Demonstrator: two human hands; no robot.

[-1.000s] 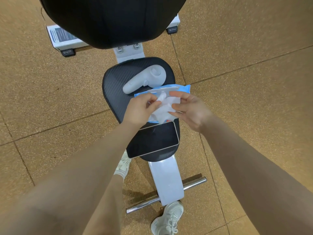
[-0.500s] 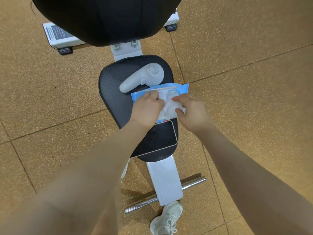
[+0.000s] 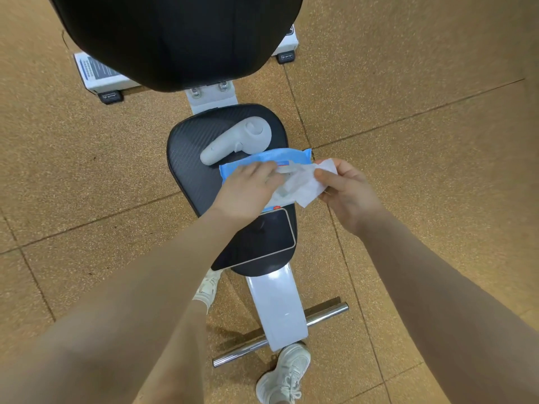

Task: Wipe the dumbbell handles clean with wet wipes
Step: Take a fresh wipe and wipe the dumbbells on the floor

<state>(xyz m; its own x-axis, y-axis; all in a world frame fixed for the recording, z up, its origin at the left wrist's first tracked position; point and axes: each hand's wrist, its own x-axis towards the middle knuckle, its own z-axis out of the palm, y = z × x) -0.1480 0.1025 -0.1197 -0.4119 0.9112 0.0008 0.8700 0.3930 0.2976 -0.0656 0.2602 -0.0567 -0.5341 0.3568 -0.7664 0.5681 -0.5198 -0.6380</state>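
A blue pack of wet wipes (image 3: 291, 157) lies on the black seat pad (image 3: 189, 170) of a weight bench. My left hand (image 3: 248, 191) lies on top of the pack and presses it down with its fingers. My right hand (image 3: 347, 191) pinches a white wet wipe (image 3: 306, 185) that stretches from the pack's opening out to the right, past the seat's edge. No dumbbell is in view.
A white handheld controller (image 3: 236, 141) lies on the seat behind the pack, and a dark phone (image 3: 262, 237) lies in front of it. The black backrest (image 3: 175, 39) fills the top. The bench's white frame (image 3: 277, 310), chrome foot bar (image 3: 326, 314) and my white shoes (image 3: 285, 374) stand on cork-coloured floor tiles.
My right hand has drawn the wipe out of the pack to the right. My left hand has stayed on the pack, holding it down.
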